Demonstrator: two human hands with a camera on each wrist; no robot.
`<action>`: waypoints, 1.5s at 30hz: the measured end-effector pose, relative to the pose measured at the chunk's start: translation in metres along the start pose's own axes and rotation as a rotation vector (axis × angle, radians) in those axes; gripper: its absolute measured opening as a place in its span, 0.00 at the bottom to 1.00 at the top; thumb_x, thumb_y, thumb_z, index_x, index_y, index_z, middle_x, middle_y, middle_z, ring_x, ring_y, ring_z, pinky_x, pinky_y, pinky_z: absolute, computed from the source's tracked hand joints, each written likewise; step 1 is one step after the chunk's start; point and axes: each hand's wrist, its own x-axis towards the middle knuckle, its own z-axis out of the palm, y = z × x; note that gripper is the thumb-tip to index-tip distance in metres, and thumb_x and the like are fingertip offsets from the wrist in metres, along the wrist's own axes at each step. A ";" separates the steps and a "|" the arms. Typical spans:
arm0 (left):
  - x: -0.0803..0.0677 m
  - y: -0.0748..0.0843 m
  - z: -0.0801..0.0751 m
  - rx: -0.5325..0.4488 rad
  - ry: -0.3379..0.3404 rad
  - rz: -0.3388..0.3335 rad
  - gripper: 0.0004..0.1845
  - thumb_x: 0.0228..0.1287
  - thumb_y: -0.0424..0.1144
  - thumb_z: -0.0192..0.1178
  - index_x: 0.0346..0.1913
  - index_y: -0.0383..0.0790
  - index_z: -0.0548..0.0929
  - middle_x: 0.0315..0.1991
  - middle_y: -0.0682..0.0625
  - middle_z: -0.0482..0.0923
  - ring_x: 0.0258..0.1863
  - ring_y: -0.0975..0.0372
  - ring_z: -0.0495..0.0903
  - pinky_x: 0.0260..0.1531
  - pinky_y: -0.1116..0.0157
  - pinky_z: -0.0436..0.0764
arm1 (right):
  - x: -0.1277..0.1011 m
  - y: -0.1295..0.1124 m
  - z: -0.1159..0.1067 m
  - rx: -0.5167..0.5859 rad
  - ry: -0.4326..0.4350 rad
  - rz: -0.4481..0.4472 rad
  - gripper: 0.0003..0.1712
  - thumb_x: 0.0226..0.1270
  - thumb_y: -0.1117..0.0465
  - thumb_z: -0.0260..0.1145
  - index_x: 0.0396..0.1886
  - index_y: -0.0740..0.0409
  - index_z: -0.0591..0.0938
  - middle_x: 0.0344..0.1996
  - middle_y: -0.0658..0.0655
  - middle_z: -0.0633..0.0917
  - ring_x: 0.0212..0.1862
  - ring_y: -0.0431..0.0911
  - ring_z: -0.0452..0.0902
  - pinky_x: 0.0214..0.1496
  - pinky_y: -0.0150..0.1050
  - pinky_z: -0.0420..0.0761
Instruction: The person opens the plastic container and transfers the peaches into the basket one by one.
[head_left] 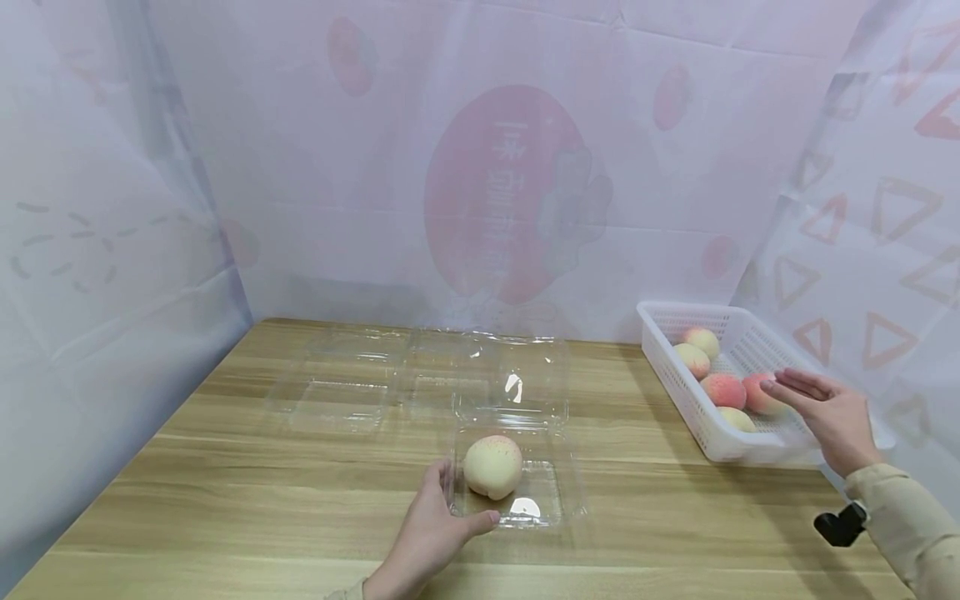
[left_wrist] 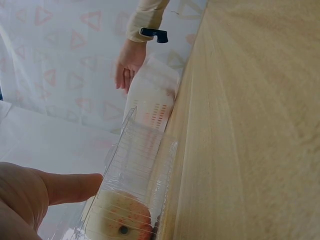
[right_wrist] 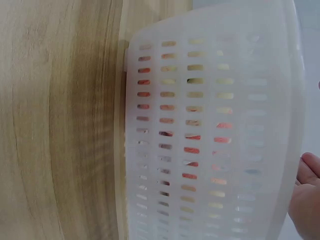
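Note:
My left hand holds the near left corner of a clear plastic clamshell box, its thumb against the front wall and its fingers along the left side. Inside that box, toward the left, sits a pale peach with a pinkish top; its lid stands raised at the back. Over the near right part of a white perforated basket, my right hand hovers with extended fingers and nothing visible in them. Several peaches, pink and cream, lie in the basket. Its wall hides most of the right hand in the right wrist view.
More clear plastic boxes lie side by side on the wooden table, left of and behind the box with the peach. Printed white cloth closes off the back and both sides. A dark camera mount sits at the right wrist.

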 end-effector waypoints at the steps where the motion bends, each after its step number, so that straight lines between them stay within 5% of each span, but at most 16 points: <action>1: 0.000 0.000 0.000 0.001 0.000 0.000 0.54 0.46 0.33 0.78 0.70 0.21 0.52 0.71 0.24 0.50 0.70 0.37 0.53 0.68 0.42 0.55 | 0.000 -0.001 0.001 -0.003 -0.002 -0.003 0.20 0.60 0.64 0.74 0.52 0.48 0.83 0.39 0.38 0.88 0.46 0.23 0.78 0.45 0.15 0.69; 15: -0.001 0.000 0.001 0.024 0.018 0.015 0.53 0.44 0.33 0.78 0.69 0.20 0.55 0.69 0.22 0.52 0.69 0.36 0.54 0.68 0.42 0.55 | -0.003 -0.009 0.020 0.073 -0.053 -0.071 0.22 0.61 0.68 0.72 0.56 0.56 0.83 0.42 0.41 0.88 0.50 0.28 0.78 0.47 0.17 0.74; 24: -0.001 0.000 0.001 0.025 0.019 0.011 0.54 0.44 0.34 0.78 0.69 0.21 0.55 0.69 0.22 0.53 0.70 0.36 0.54 0.68 0.42 0.55 | -0.008 -0.019 0.041 0.218 -0.125 -0.109 0.21 0.63 0.75 0.67 0.56 0.61 0.82 0.45 0.46 0.87 0.49 0.34 0.81 0.50 0.22 0.76; 35: 0.000 0.000 0.000 0.021 0.010 0.008 0.54 0.44 0.34 0.78 0.69 0.21 0.54 0.70 0.23 0.51 0.70 0.36 0.53 0.68 0.42 0.55 | -0.014 -0.026 0.056 0.221 -0.157 -0.129 0.21 0.65 0.75 0.66 0.57 0.63 0.80 0.47 0.50 0.87 0.49 0.37 0.82 0.50 0.25 0.79; 45: 0.000 0.000 0.000 0.030 0.016 0.002 0.55 0.44 0.34 0.78 0.70 0.20 0.53 0.70 0.23 0.51 0.70 0.36 0.54 0.67 0.42 0.55 | -0.021 -0.031 0.072 0.328 -0.260 -0.209 0.23 0.65 0.80 0.61 0.60 0.77 0.74 0.49 0.55 0.86 0.50 0.43 0.83 0.53 0.33 0.79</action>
